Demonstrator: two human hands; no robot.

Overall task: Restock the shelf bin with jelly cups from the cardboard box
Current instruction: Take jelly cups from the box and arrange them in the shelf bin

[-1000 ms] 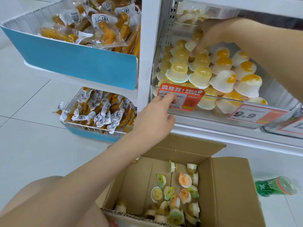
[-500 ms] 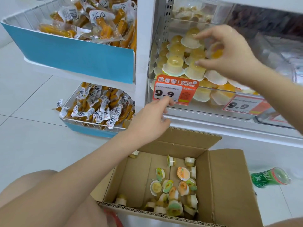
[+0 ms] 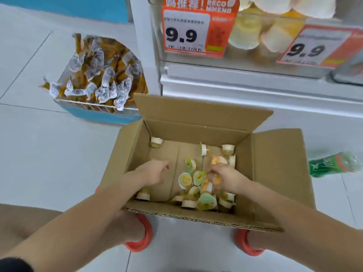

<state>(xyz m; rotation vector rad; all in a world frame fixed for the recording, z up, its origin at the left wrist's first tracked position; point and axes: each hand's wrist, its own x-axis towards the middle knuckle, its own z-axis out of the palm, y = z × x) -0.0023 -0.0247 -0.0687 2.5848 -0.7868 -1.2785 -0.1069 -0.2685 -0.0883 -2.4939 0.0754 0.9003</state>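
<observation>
Cardboard box (image 3: 275, 167), flaps open, on white tiled floor (image 3: 49, 163). Inside: scattered jelly cups (image 3: 198, 179), mostly right of centre. Left hand (image 3: 151, 173) over bare box bottom, fingers loosely curled, holding nothing. Right hand (image 3: 227, 178) down among the cups; grasp unclear. Above: shelf bin (image 3: 255, 61) with jelly cups behind a "9.9" price tag (image 3: 194, 28). Green bottle (image 3: 334, 163) lying right of box.

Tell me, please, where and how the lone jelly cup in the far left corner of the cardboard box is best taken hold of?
Grip that jelly cup round its wide white rim, coming straight down from above. It seems to sit alone with its broad end up, apart from the others, so fingers should fit on its open sides. The cardboard box wall crowds its far left side, so pinch from the near and right sides.
</observation>
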